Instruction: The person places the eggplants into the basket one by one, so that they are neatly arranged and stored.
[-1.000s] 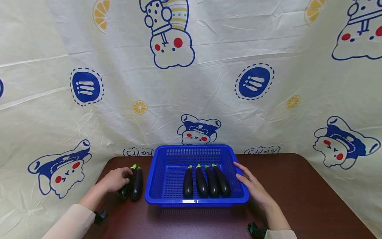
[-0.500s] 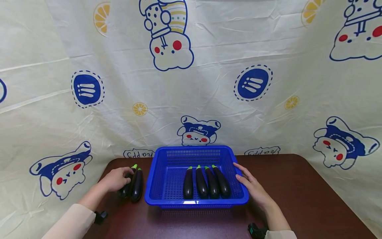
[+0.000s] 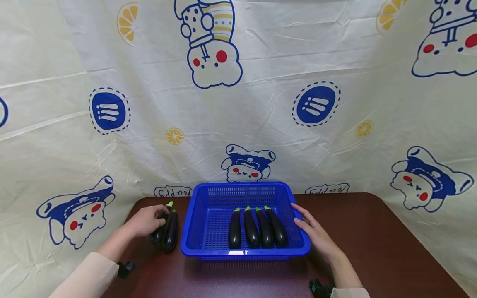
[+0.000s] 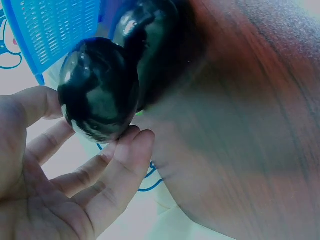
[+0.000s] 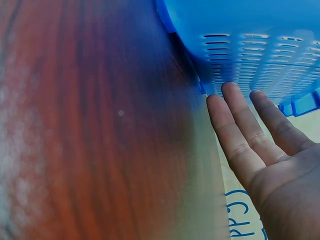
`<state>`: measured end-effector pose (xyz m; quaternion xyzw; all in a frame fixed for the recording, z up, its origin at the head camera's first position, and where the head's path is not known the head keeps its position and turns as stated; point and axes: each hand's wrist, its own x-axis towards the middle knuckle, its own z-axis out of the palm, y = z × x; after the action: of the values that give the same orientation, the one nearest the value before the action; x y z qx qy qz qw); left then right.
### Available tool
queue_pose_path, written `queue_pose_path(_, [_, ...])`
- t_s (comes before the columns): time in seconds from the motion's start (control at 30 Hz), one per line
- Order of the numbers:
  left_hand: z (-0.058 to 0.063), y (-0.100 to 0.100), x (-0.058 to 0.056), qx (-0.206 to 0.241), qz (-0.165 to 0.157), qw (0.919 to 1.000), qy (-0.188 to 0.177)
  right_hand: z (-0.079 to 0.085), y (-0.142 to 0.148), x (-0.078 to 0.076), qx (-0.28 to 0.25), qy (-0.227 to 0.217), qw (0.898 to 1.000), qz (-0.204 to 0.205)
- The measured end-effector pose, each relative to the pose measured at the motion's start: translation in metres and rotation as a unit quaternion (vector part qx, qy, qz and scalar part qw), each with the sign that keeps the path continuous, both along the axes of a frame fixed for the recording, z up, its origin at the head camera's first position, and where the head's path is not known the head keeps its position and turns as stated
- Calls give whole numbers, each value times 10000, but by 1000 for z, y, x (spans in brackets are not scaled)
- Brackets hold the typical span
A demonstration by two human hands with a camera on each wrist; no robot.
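In the head view, my left hand (image 3: 147,221) grips a dark purple eggplant (image 3: 158,236) with a green stem, left of the basket. The left wrist view shows thumb and fingers around the blunt end of this eggplant (image 4: 97,92). A second eggplant (image 3: 170,232) lies on the table right beside it. Several more eggplants (image 3: 251,229) lie side by side in the right half of the blue plastic basket (image 3: 208,251). My right hand (image 3: 320,238) touches the basket's right rim; its fingers (image 5: 235,125) extend straight along the outer slotted wall in the right wrist view.
The basket stands on a dark brown table (image 3: 372,248), near its back edge. A pale printed cloth (image 3: 268,111) hangs behind and around the table. Dark straps (image 3: 126,270) with devices sit at both wrists.
My left hand and the eggplant it grips have shifted slightly up and to the right. The right hand, the basket and the eggplants inside stay in place.
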<state>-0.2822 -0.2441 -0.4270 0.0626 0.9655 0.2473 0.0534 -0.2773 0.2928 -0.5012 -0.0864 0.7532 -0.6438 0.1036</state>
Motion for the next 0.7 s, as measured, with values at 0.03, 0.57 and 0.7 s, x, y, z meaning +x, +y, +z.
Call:
queue_pose_path(0.03, [1,0,0,-27,-40,10000,25,0,0,0,-3,-19,10000,-3])
queue_pose_path(0.57, [15,7,-2,30,-323,9991,263,1,-3,0,-113,-70,9999,12])
queue_pose_path(0.7, [20,11,-3,-2,-336,9990,298,2,-2,1,-61,-93,9999,-26])
